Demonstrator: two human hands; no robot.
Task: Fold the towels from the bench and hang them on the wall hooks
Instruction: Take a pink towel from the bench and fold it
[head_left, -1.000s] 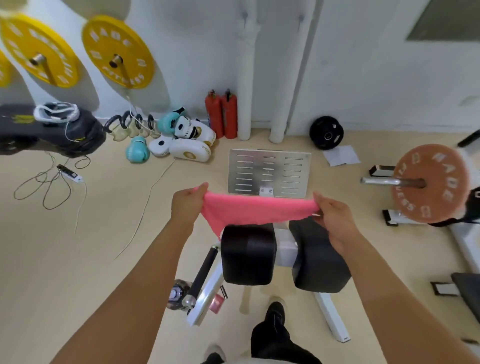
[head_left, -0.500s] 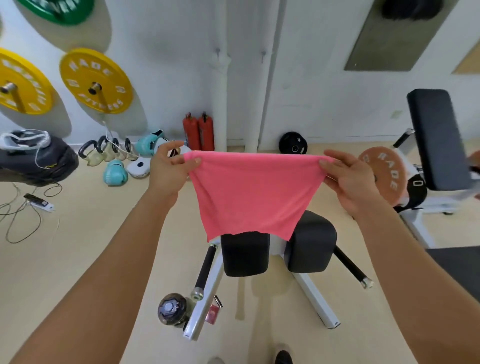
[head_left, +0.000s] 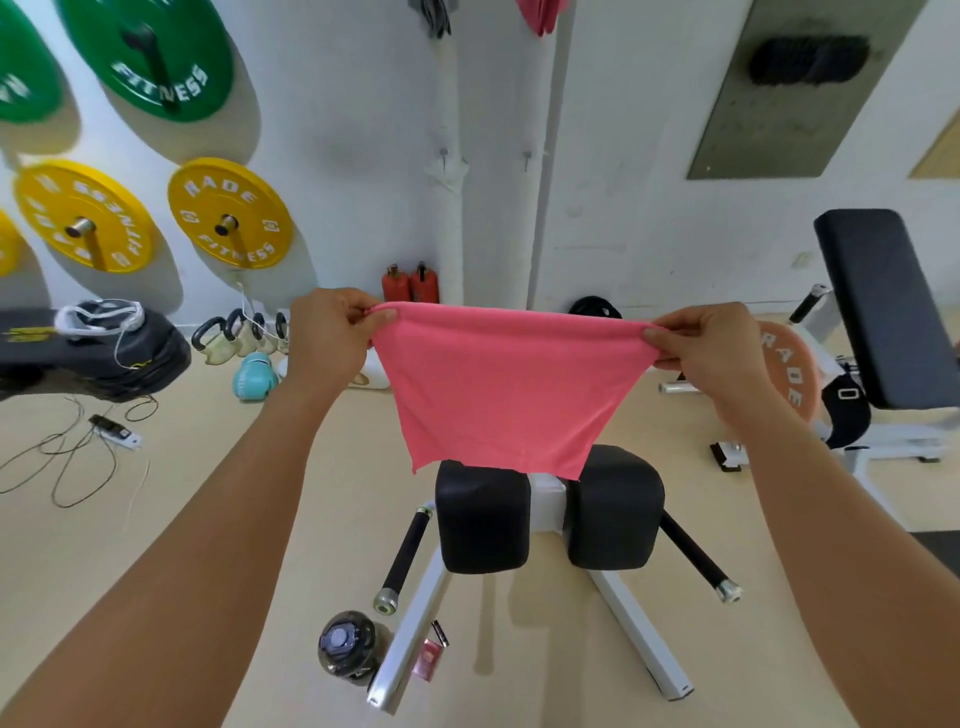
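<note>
Pink towel (head_left: 506, 387) is held up in the air, spread flat betw. both hands, top edge stretched taut & roughly level, lower edge hanging free just above the two black pads (head_left: 548, 514) of the gym machine below. Towel narrows toward the bottom; whether it's doubled over I can't tell.

Left hand (head_left: 327, 338) pinches the top left corner, fingers (head_left: 382, 315) curled round the cloth w/ thumb in front. Right hand (head_left: 709, 345) pinches the top right corner the same way, cloth bunched under its fingers. Both arms reach fwd, well apart.

Under the towel: machine's white frame (head_left: 410, 634) runs down to the floor (head_left: 218, 519), black handles sticking out on each side. Dark round bottle (head_left: 347, 644) stands just beside the frame's left leg, small pink packet (head_left: 428, 665) next to it.

Behind the towel, two red extinguishers (head_left: 410, 283) stand at the wall by a white pipe (head_left: 449, 156). High on the wall, at the top edge, a grey cloth (head_left: 431, 15) and another pink towel (head_left: 543, 15) hang down; hooks themselves not visible.

Left: yellow weight plates (head_left: 231, 213) & green weight plates (head_left: 156, 52) on wall pegs, kettlebells (head_left: 228, 338), a teal boxing glove (head_left: 252, 376), cables (head_left: 78, 452) on the floor. Right: black padded bench surface (head_left: 883, 306) tilted up, orange plate (head_left: 789, 369) beside it.
</note>
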